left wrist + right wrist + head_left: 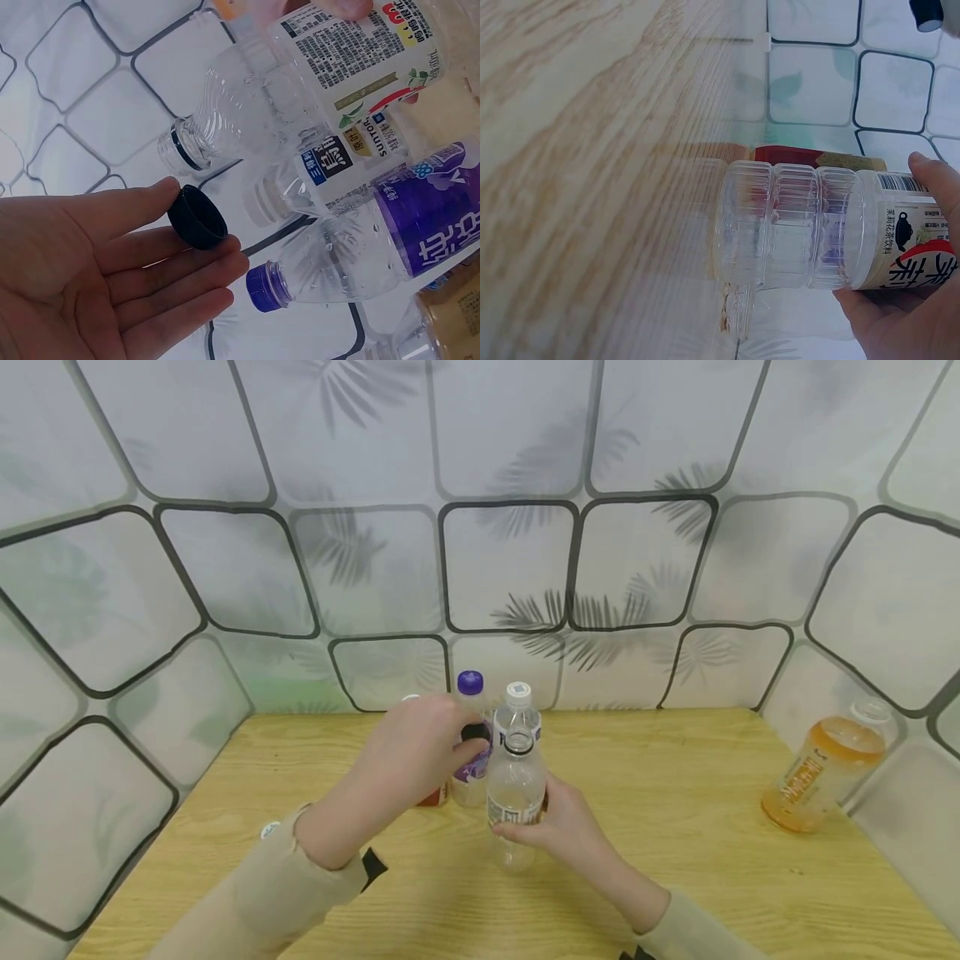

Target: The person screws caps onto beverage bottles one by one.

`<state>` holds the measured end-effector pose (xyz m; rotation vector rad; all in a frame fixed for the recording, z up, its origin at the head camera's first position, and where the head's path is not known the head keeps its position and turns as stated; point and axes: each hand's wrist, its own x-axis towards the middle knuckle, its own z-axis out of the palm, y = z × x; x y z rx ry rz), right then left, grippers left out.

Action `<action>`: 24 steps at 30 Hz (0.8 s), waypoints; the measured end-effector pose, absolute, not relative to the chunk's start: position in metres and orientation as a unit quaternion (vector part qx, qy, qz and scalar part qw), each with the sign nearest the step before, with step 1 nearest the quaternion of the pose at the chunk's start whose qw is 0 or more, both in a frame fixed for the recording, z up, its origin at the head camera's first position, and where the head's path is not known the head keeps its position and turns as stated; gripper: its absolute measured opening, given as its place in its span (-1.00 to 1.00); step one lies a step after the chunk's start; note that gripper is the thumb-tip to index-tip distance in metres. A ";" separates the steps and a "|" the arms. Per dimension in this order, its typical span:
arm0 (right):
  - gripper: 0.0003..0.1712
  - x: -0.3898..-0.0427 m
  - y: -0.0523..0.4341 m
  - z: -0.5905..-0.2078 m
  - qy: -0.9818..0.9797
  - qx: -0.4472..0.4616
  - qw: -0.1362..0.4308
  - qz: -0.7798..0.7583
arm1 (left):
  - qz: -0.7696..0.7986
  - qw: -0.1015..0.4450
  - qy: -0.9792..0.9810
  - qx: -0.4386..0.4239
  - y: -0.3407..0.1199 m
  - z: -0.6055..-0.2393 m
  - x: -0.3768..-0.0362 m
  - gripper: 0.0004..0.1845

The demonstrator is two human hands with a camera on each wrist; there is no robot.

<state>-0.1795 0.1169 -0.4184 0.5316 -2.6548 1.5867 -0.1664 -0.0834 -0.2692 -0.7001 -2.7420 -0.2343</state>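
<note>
- Bottle work sits at the centre of the bench [675, 793]: our right hand [566, 827] wraps the lower body of a clear uncapped bottle [515, 789], fingers and thumb curled round the labelled part, and holds it upright just off or on the wood; we cannot tell which.
- Our left hand [420, 747] is up beside the bottle's mouth, slightly behind and to the left of it. In the left wrist view the palm lies nearly flat, fingers mostly straight, with a black cap [196, 218] pinched lightly between the thumb and the fingers' ends.
- The relation that matters: the open neck [182, 146] lies just beyond the cap, near but apart. The bottle's long axis runs vertical on the bench, so the mouth faces up toward our left hand, which is the nearer hand to the neck; the right one is down at the body.
- Just past our left hand stand a purple-capped bottle [471, 735] and a white-capped bottle [518, 710], close together and close behind the held one.
- A brownish bottle [450, 322] stands partly hidden behind the left hand.
- Well off to the right of our right hand, an orange drink bottle [825, 768] leans against the patterned wall [510, 560].
</note>
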 end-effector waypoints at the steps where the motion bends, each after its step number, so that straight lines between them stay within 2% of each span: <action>1: -0.23 -0.180 0.117 -0.418 -0.847 0.168 0.003 0.505 | -0.083 0.151 -0.954 -0.243 -0.083 -0.268 -0.166 -0.84; 16: -0.22 -0.180 0.118 -0.417 -0.846 0.180 0.002 0.502 | -0.098 0.169 -0.943 -0.270 -0.067 -0.256 -0.167 -0.82; 24: -0.24 -0.179 0.118 -0.417 -0.844 0.180 0.003 0.505 | -0.088 0.159 -0.943 -0.280 -0.059 -0.255 -0.168 -0.79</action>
